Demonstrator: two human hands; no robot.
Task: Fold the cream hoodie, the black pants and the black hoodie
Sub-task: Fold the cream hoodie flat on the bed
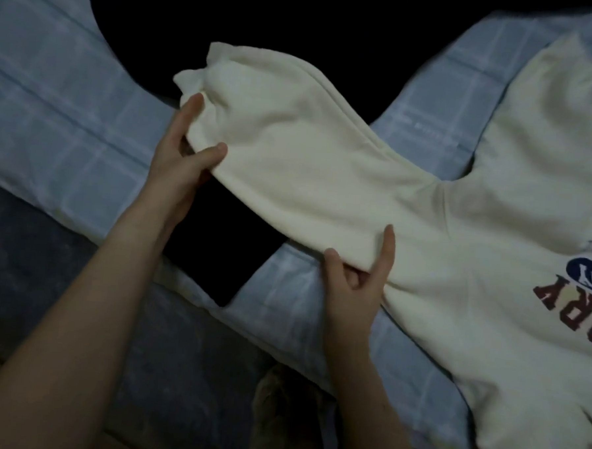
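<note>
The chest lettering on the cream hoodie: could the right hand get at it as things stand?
Probably yes, once it lets go: the right hand pinches the sleeve near the shoulder, and the chest lettering lies uncovered close by, nothing between.

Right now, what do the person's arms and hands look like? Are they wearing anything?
Both forearms are bare, no sleeves showing. The left hand and right hand wear no gloves; no watch, bracelet or ring shows, though the picture is dim.
</note>
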